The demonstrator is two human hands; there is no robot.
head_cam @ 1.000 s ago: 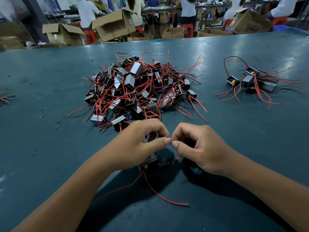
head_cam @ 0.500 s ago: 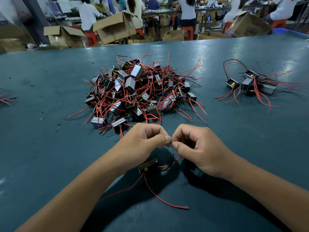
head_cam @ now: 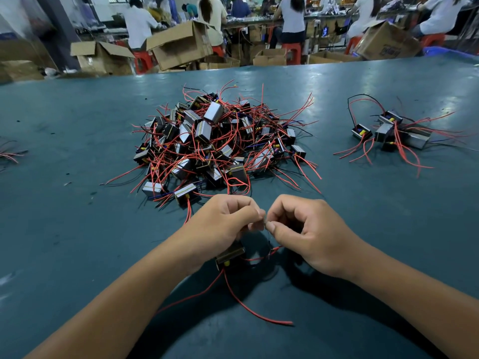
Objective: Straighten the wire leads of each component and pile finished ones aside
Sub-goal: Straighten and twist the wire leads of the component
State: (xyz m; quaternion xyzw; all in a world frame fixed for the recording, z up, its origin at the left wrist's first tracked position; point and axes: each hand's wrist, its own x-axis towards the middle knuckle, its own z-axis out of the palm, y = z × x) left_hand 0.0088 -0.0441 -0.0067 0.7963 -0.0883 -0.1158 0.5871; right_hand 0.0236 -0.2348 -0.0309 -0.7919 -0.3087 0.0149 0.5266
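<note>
My left hand (head_cam: 223, 224) and my right hand (head_cam: 308, 229) meet at the fingertips over the near middle of the table, both pinching a thin wire lead of one component. That small black box component (head_cam: 230, 256) hangs below my left hand, partly hidden by it. Its long red leads (head_cam: 248, 307) trail toward me over the table. Beyond my hands a large tangled pile of components (head_cam: 215, 141) with red leads lies mid-table. A small group of components (head_cam: 394, 133) lies at the right.
The teal table (head_cam: 77, 216) spreads wide around the piles. A few loose wires (head_cam: 10, 152) lie at the left edge. Past the far edge stand open cardboard boxes (head_cam: 178, 45), red stools and several people working at benches.
Both hands stay joined on the lead. The hanging component has shifted slightly under my left hand, and the view has dipped a little.
</note>
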